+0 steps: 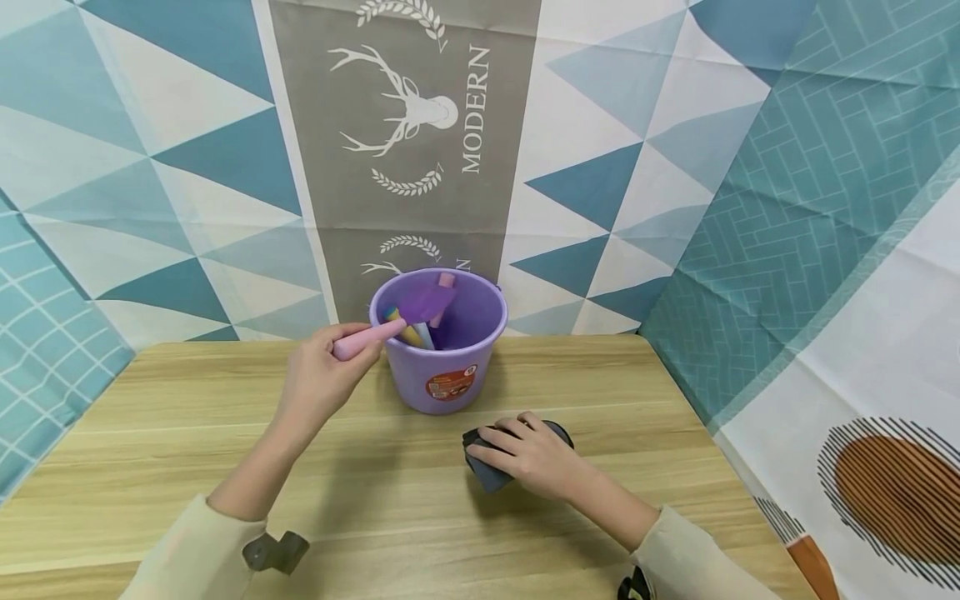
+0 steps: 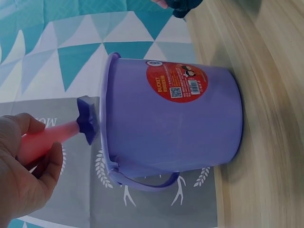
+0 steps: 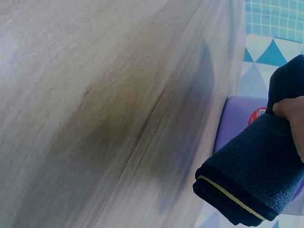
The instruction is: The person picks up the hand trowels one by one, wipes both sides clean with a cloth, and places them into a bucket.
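Observation:
My left hand grips the pink handle of a toy shovel. Its purple blade extends over the near left rim of a purple bucket. Seen from the left wrist, the thumb and fingers wrap the pink handle beside the bucket's rim. To the right and nearer, my right hand holds a dark folded towel. In the right wrist view the towel has a yellow stripe along one edge and hangs above the table; part of the hand is out of frame.
Inside the bucket lie several items, among them a yellow one and a light blue one, partly hidden by the shovel. The bucket stands near the back edge of the wooden table, against a patterned cloth backdrop. Its handle hangs down.

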`<state>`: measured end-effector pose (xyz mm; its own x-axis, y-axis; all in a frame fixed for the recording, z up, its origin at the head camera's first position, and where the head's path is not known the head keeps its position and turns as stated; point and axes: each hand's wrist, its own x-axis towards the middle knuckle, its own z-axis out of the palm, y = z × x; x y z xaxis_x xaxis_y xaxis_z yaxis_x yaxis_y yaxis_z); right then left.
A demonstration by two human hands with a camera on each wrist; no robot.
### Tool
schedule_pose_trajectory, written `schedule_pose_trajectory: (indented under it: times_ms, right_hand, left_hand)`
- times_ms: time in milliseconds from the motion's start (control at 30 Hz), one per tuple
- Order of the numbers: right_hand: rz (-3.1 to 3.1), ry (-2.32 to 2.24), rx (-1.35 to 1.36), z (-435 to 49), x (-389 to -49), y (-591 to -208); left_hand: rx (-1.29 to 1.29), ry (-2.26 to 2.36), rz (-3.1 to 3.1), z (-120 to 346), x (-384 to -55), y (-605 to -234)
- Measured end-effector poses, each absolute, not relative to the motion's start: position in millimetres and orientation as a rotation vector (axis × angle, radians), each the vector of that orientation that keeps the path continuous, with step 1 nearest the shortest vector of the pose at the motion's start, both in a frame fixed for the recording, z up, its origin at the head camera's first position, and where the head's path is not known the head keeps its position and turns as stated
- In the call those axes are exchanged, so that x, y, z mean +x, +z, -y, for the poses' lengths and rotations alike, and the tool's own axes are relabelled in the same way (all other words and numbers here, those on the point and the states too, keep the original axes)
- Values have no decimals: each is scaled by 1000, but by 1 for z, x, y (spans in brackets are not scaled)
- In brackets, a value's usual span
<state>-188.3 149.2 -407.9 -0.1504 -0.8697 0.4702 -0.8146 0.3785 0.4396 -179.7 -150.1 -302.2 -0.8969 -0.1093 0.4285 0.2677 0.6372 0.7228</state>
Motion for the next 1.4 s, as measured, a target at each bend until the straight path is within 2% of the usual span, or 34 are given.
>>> schedule_pose_trajectory:
  times_ms: [767, 1167, 1400]
  right_hand:
    - [2010, -116, 1426, -150, -188, -416]
    - [2125, -92, 1425, -149, -186, -419]
    - [2148, -97, 1418, -150, -185, -418]
  left_hand:
    - [-152, -1330, 2425, 144, -206, -306]
    - [-259, -1416, 2443, 139, -220, -305]
    - [-189, -1367, 2474, 138, -223, -306]
